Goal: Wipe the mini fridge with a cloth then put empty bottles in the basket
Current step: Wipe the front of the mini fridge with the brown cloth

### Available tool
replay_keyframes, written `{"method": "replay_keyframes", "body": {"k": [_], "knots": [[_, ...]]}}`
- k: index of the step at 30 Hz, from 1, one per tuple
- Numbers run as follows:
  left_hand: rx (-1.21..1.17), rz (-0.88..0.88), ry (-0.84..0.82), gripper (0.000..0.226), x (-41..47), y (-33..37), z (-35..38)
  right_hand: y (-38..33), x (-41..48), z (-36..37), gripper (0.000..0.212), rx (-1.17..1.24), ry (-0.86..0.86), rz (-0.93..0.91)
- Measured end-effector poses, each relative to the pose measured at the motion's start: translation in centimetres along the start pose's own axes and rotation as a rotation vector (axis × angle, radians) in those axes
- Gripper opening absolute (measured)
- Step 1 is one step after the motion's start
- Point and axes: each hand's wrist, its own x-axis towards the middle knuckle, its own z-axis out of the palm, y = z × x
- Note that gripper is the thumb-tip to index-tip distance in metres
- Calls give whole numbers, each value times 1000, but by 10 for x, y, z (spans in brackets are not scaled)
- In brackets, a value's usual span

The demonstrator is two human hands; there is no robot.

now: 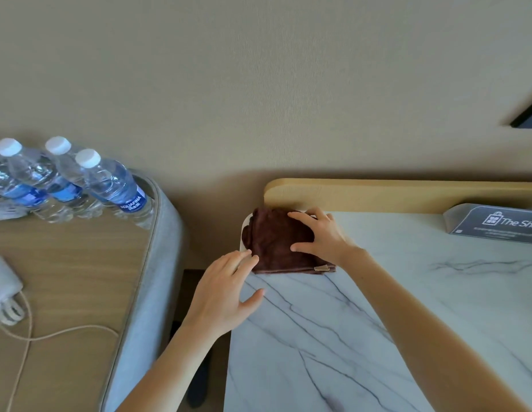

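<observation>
Right hand [321, 236] lies flat, fingers spread, on folded brown cloth [273, 242] at marble-look top's [378, 307] far-left corner. Left hand [226, 295] open, fingertips touching cloth's near edge. Cloth looks soft, light; best gathered by folded edge.

marble top [363, 322]: brown cloth [276, 239], sign card [496, 223] | wooden table [65, 263]: three bottles [110, 185], charger [3, 286]

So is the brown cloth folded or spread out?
Folded: the cloth sits as a compact layered square under the right hand, stacked edges showing.
</observation>
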Motion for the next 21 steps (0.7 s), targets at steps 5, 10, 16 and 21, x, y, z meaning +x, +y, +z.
{"method": "replay_keyframes", "body": {"k": [5, 10, 16, 21], "knots": [[-8, -14, -15, 57, -15, 7, -3, -9, -10, 5, 81, 165, -30, 65], [11, -22, 9, 55, -31, 13, -12, -20, -33, 12, 70, 349, 51, 67], [30, 14, 86, 49, -53, 30, -41, -61, -90, 11, 57, 653, 293, 46], [56, 30, 161, 55, -77, 47, -73, -106, -153, -7, 51, 894, 389, 8]]}}
